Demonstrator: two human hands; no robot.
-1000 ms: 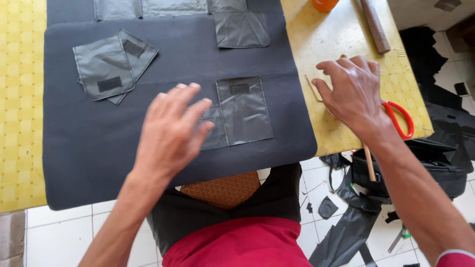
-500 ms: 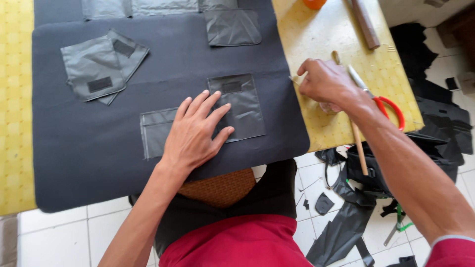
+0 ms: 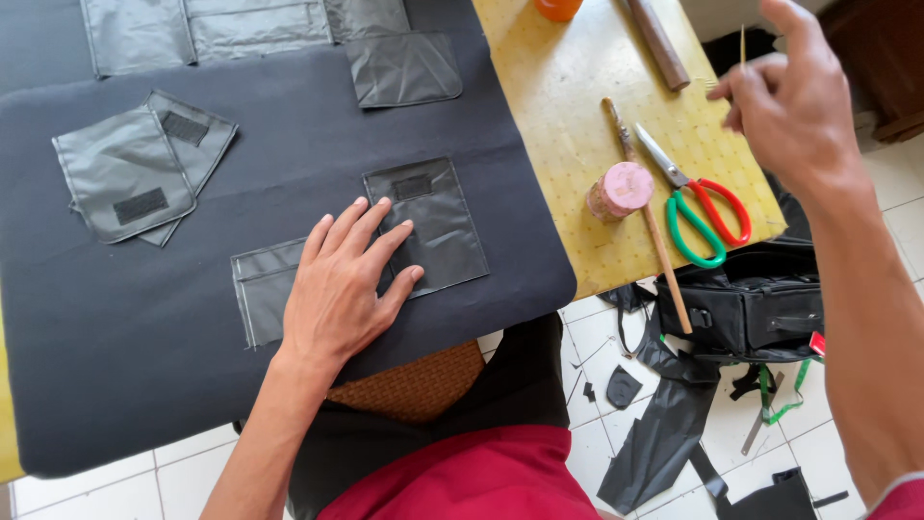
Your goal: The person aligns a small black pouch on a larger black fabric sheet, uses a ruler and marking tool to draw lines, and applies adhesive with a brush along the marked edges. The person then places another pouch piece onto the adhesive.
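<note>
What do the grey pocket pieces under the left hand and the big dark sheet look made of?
Grey pocket pieces under the left hand: likely thin coated synthetic fabric, with a slight sheen, sharp creases and stitched edges. Large dark sheet: matte, felt-like or foam-backed cloth; it shows no shine.

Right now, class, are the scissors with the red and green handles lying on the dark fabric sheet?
No: the scissors lie on the yellow table, to the right of the dark fabric sheet, beside a pink-topped pot.

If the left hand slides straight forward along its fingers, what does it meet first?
The left hand points up and right, flat on a grey fabric pocket piece. It would probably first cross the small dark patch on that piece.
</note>
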